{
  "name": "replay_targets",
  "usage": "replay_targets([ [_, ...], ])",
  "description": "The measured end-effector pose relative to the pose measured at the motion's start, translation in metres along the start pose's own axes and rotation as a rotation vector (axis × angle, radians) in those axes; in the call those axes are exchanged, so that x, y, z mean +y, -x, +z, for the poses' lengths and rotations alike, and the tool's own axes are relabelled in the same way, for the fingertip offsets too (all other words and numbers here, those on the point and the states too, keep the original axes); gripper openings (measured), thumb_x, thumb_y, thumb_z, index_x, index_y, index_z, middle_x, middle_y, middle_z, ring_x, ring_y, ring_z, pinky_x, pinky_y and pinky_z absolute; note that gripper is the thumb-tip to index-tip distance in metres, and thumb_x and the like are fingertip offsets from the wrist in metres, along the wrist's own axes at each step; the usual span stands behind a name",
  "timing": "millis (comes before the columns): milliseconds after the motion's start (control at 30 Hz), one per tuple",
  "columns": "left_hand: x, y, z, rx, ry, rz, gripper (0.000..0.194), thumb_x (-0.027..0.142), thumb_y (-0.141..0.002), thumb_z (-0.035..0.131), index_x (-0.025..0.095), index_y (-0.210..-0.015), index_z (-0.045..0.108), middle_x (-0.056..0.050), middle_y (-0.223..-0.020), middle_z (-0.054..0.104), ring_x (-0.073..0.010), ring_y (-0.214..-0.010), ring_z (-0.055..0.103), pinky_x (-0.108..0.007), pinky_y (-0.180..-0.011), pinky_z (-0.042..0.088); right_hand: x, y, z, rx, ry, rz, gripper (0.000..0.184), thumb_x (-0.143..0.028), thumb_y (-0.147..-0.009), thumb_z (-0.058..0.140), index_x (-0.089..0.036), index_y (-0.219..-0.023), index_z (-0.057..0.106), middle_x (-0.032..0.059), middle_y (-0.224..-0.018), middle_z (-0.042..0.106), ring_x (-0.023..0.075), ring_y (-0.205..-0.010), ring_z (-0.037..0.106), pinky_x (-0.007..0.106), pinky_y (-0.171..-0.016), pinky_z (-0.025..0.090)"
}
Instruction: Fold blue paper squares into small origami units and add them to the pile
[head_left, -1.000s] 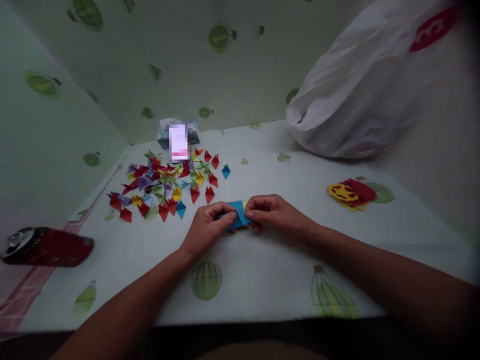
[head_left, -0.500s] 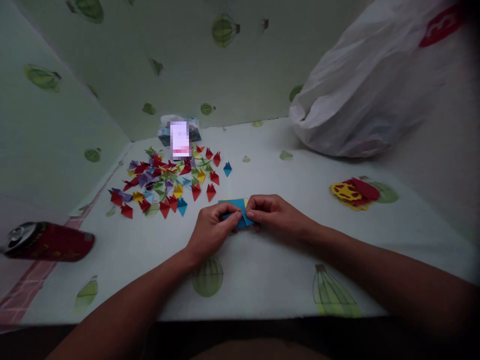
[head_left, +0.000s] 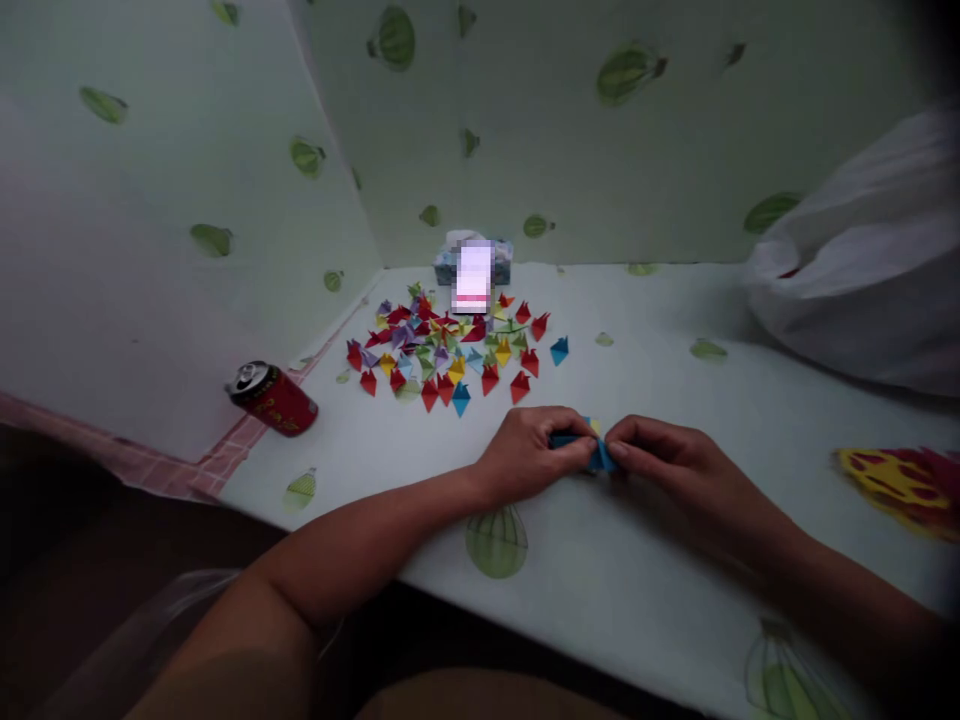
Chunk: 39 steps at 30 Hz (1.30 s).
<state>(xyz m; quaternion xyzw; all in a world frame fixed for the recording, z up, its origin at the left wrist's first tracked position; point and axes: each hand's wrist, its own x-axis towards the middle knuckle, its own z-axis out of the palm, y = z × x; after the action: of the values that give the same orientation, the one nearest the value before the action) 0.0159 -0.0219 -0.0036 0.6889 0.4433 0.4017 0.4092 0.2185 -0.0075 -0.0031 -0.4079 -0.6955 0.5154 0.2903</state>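
A small blue folded paper (head_left: pixel 602 457) is pinched between my two hands, just above the table. My left hand (head_left: pixel 536 452) grips its left part with thumb and fingers, and my right hand (head_left: pixel 664 455) pinches its right edge. A bit of yellow shows behind the paper's top. My fingers cover much of the paper, so its exact folds are hidden. Beyond my left hand lies a spread of folded paper pieces (head_left: pixel 457 370) in red, yellow, green, purple and blue. One blue folded piece (head_left: pixel 559 349) sits apart at the right of the spread.
A red drink can (head_left: pixel 281 402) stands near the table's left edge. Behind the paper pieces, a lit phone (head_left: pixel 473 275) leans on a tissue box (head_left: pixel 502 262). A white plastic bag (head_left: pixel 862 290) is at the back right, with yellow and red cut-outs (head_left: pixel 892 485) nearer me.
My view has swung to the left, so everything sits further right in the picture. The blue paper stays in both hands and now shows less of its flat face.
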Motion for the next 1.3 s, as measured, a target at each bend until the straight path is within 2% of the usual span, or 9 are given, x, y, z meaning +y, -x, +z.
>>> replay_targets([
  [267,-0.001,0.001,-0.002,0.013,-0.002,0.029,0.012,0.024,-0.085,0.062,0.018,-0.081,0.072,-0.003,-0.078,0.072,-0.015,-0.073,0.063,-0.027,-0.07,0.048,0.007,0.001,0.015,-0.006,-0.458,0.175,0.032,-0.047,-0.085,0.071,-0.018,-0.074,0.061,0.0003,-0.064,0.06,0.0144,-0.063,0.052,0.029,-0.066,0.039],
  [400,0.0,0.0,-0.001,0.019,-0.041,0.013,0.014,0.026,-0.087,0.062,0.019,-0.08,0.072,-0.002,-0.076,0.07,-0.0148,-0.071,0.062,-0.026,-0.069,0.047,0.005,-0.001,0.013,-0.002,-0.515,0.149,0.035,-0.048,-0.079,0.076,-0.018,-0.073,0.059,-0.0011,-0.063,0.059,0.0129,-0.06,0.051,0.028,-0.064,0.04],
  [500,0.004,0.001,0.001,0.045,-0.057,-0.007,0.014,0.026,-0.086,0.063,0.018,-0.078,0.072,-0.002,-0.074,0.069,-0.0147,-0.069,0.06,-0.026,-0.065,0.045,0.004,-0.002,0.01,-0.013,-0.442,0.12,0.037,-0.052,-0.079,0.073,-0.019,-0.075,0.058,-0.0026,-0.061,0.056,0.0129,-0.059,0.05,0.027,-0.062,0.038],
  [600,0.007,0.002,0.001,0.052,-0.051,-0.048,0.015,0.027,-0.086,0.064,0.018,-0.078,0.072,-0.002,-0.075,0.069,-0.015,-0.069,0.06,-0.026,-0.065,0.046,0.002,-0.002,0.008,0.024,-0.222,0.024,0.029,-0.045,-0.085,0.065,-0.019,-0.074,0.057,-0.0023,-0.063,0.054,0.013,-0.061,0.048,0.027,-0.06,0.035],
  [767,0.003,-0.001,-0.002,-0.056,0.102,-0.169,0.021,0.035,-0.086,0.065,0.016,-0.083,0.073,-0.002,-0.073,0.067,-0.0139,-0.066,0.058,-0.025,-0.062,0.046,0.0,0.001,0.008,0.152,0.187,-0.179,0.021,-0.029,-0.09,0.056,-0.019,-0.072,0.056,0.0002,-0.068,0.056,0.0138,-0.064,0.047,0.029,-0.063,0.034],
  [900,0.003,-0.002,-0.003,-0.045,0.11,-0.179,0.026,0.039,-0.086,0.067,0.015,-0.075,0.07,0.0,-0.068,0.063,-0.011,-0.063,0.052,-0.023,-0.059,0.041,0.0,0.002,0.009,0.166,0.244,-0.244,0.021,-0.028,-0.09,0.057,-0.019,-0.072,0.057,0.0007,-0.069,0.058,0.0137,-0.064,0.048,0.029,-0.064,0.034],
  [967,0.004,-0.002,-0.003,-0.021,0.089,-0.18,0.026,0.039,-0.086,0.068,0.016,-0.073,0.07,0.001,-0.066,0.061,-0.0103,-0.061,0.05,-0.022,-0.058,0.039,0.0,0.002,0.009,0.142,0.155,-0.196,0.022,-0.031,-0.091,0.058,-0.019,-0.073,0.058,-0.0003,-0.066,0.057,0.0133,-0.062,0.048,0.029,-0.063,0.035],
  [1133,0.002,-0.002,-0.002,0.076,0.092,-0.175,0.023,0.037,-0.084,0.07,0.016,-0.074,0.069,0.002,-0.067,0.061,-0.0103,-0.062,0.05,-0.022,-0.059,0.04,0.004,-0.001,0.008,0.0,-0.352,0.05,0.032,-0.045,-0.09,0.062,-0.018,-0.074,0.058,-0.0011,-0.067,0.059,0.0119,-0.06,0.053,0.027,-0.062,0.041],
  [1300,-0.001,-0.002,-0.002,0.112,0.087,-0.143,0.021,0.036,-0.083,0.071,0.016,-0.075,0.07,0.001,-0.068,0.063,-0.0106,-0.063,0.051,-0.023,-0.06,0.041,0.011,-0.003,0.011,-0.006,-0.568,0.114,0.036,-0.047,-0.086,0.07,-0.017,-0.072,0.058,-0.0011,-0.066,0.06,0.0098,-0.057,0.053,0.025,-0.06,0.042],
])
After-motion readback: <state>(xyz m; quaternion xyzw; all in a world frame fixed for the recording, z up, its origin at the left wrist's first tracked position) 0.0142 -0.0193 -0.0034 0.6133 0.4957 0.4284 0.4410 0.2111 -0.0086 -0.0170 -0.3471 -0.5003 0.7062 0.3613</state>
